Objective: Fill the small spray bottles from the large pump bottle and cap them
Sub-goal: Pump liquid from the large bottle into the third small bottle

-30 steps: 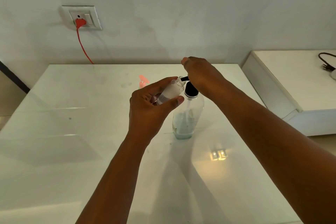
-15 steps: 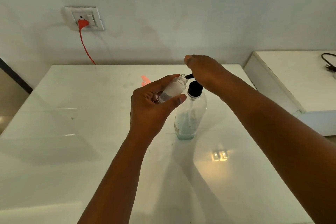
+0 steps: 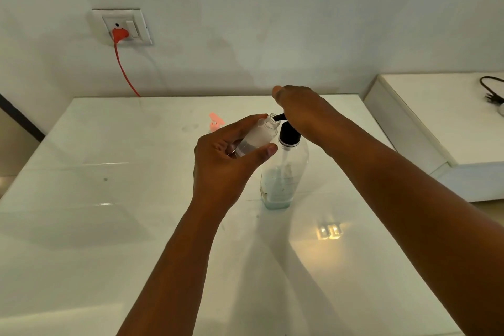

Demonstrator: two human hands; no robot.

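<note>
A small spray bottle (image 3: 259, 135), uncapped and tilted, is held off the counter (image 3: 109, 199) in the curled grip of the left hand (image 3: 223, 163), its open mouth set against the black nozzle of the large pump bottle (image 3: 283, 172). That pump bottle stands upright near the middle of the counter, its pump head covered by the right hand (image 3: 302, 112), whose grip is pressed down on it. A pink spray cap (image 3: 215, 123) lies toward the far edge

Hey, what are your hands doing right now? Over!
Left hand holds small bottle, uncapped, tilted at nozzle. Right hand on pump bottle head. Nothing blocking.
</note>
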